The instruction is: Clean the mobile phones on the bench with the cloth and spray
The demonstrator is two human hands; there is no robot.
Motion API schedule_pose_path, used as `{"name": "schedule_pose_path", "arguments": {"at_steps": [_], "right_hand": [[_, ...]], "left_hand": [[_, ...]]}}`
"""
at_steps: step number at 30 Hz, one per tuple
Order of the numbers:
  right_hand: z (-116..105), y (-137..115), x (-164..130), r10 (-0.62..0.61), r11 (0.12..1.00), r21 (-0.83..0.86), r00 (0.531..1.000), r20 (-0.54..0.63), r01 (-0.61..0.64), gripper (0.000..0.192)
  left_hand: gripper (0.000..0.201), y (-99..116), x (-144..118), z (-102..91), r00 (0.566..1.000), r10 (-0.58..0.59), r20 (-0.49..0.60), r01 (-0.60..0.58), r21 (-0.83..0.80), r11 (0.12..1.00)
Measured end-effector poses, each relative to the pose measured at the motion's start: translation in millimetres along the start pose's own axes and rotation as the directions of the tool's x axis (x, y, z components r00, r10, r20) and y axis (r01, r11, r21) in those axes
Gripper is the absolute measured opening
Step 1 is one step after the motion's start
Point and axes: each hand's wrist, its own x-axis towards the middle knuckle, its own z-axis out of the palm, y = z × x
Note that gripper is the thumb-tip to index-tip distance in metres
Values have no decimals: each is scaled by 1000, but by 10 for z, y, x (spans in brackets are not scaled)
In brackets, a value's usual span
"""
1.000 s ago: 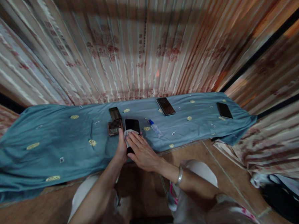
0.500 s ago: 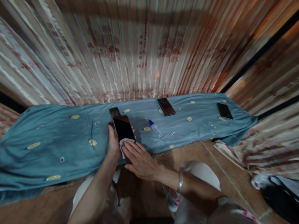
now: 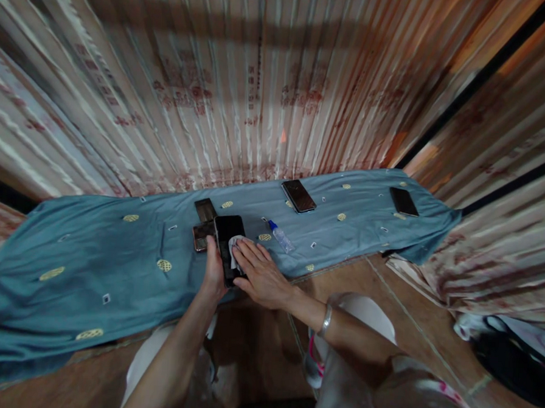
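My left hand point(image 3: 214, 273) grips a black phone point(image 3: 228, 233) by its left edge, just above the blue cloth point(image 3: 114, 262). My right hand point(image 3: 258, 275) lies flat across the phone's lower screen, pressing a small white wipe point(image 3: 235, 248) against the glass. Two more dark phones point(image 3: 203, 223) lie on the cloth just left of the held one. A small clear spray bottle with a blue cap point(image 3: 280, 235) lies on its side to the right of my hands.
The blue cloth with yellow motifs covers a long low surface in front of a corrugated metal wall point(image 3: 260, 87). Farther right on it lie a dark phone point(image 3: 298, 195) and another phone point(image 3: 403, 201). A dark bag point(image 3: 511, 356) sits on the floor at right.
The phone was tilted up and held nearer half a second ago; now it sits lower and farther over the cloth. My right hand with the wipe has slid up the screen.
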Motion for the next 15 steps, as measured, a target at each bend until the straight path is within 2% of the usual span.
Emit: {"name": "schedule_pose_path", "arguments": {"at_steps": [8,15], "right_hand": [[-82,31,130,19,1000,-13,999,-41,-20,58],[-109,102,251,74,997,34,995,-73,-72,58]], "left_hand": [[52,-189,-11,26,997,71,-15,-70,69,995],[45,-229,-66,58,998,58,6,-58,9,998]]}}
